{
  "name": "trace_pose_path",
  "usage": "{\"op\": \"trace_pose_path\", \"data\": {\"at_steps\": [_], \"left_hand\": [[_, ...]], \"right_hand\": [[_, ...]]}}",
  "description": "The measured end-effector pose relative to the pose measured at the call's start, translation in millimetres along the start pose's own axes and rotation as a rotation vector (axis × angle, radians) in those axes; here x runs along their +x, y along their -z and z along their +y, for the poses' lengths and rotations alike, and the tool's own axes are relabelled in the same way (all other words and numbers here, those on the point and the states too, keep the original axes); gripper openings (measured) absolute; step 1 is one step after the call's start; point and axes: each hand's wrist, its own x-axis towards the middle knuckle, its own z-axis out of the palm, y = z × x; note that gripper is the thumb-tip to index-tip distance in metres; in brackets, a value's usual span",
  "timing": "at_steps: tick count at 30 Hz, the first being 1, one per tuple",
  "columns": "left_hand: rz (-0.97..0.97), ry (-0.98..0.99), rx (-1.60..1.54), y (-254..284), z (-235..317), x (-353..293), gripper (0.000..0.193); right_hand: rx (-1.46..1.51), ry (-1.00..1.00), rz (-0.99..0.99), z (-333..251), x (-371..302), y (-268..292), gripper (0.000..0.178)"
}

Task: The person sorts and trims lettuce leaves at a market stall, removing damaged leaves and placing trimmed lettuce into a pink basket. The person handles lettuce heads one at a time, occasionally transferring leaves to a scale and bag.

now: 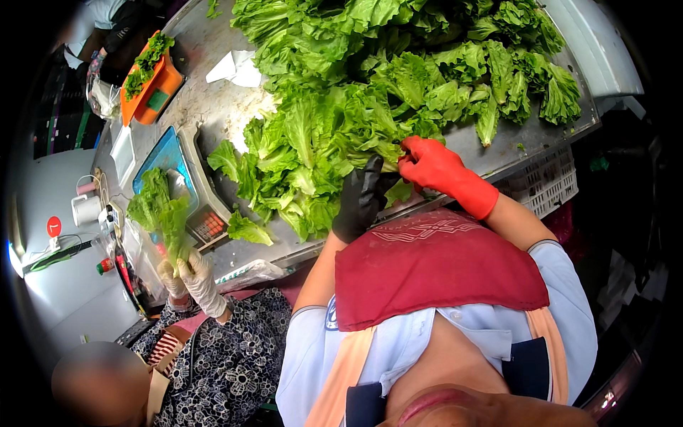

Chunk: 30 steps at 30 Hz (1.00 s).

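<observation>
- The left hand in a smooth black glove pointed forward, away from the chest, its fingers bent and partly hidden.
- The right hand in a bright red rubber glove angled across to the left, fingers curled inward, just beside the left hand.
- The bare left forearm and bare right forearm converged toward the hands.
- Neither grip's tightness could be made out.

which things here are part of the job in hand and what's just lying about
Part of the job:
- leafy greens
- black-gloved left hand
- red-gloved right hand
- metal table

Apparently just lying about:
- white sheet on the table
- red round object at far left
</observation>
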Motion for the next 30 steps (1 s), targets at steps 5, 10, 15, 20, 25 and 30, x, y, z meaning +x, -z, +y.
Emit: {"op": "trace_pose_path", "data": {"at_steps": [5,10,15,20,25,30], "left_hand": [[0.274,0.635,-1.066,-5,25,19,0.029],[0.318,0.686,-1.459,-4,29,27,0.037],[0.589,0.75,-1.843,21,38,41,0.037],[0.281,0.478,-1.326,38,21,24,0.046],[0.355,0.514,-1.202,40,6,10,0.033],[0.368,0.394,-0.83,44,25,16,0.038]], "right_hand": [[0.451,0.042,0.052,18,3,-10,0.031],[0.743,0.093,0.001,20,4,-3,0.026],[0.663,0.149,-0.067,38,-5,11,0.024],[-0.213,0.114,0.004,29,-11,21,0.037],[0.201,0.189,0.093,4,-10,-2,0.031],[0.077,0.729,0.373,-2,6,-29,0.02]]}}
